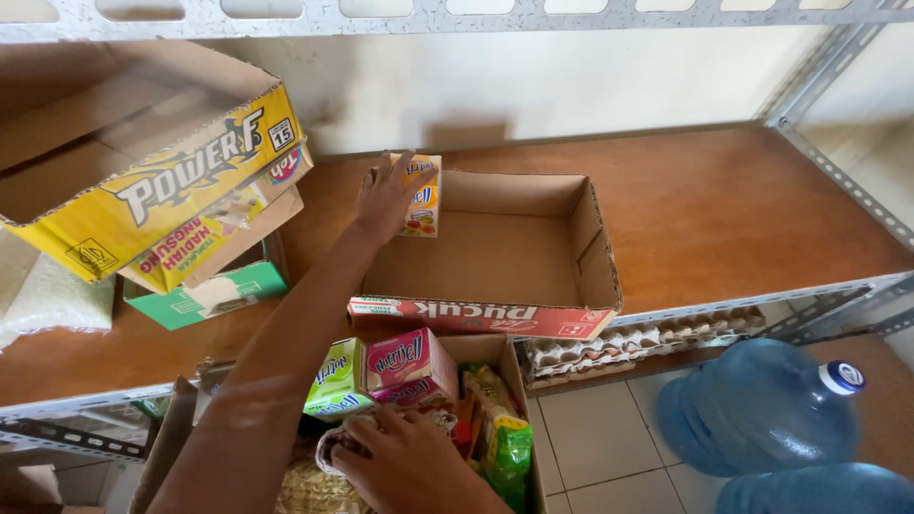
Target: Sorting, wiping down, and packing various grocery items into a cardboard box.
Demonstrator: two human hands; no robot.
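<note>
Left hand [386, 195] at frame centre, fingers wrapped on a small orange carton [422, 197] standing in the open cardboard tray [571, 286]; right hand [409, 466] bottom centre, grip hidden among packets in the lower box [500, 352], cut off below.

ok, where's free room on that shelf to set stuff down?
Free: the wooden shelf right of the shallow cardboard tray, and most of the tray floor beyond the left hand with its small juice carton. Crowded: stacked boxes at left, the packed box under the right hand.
</note>
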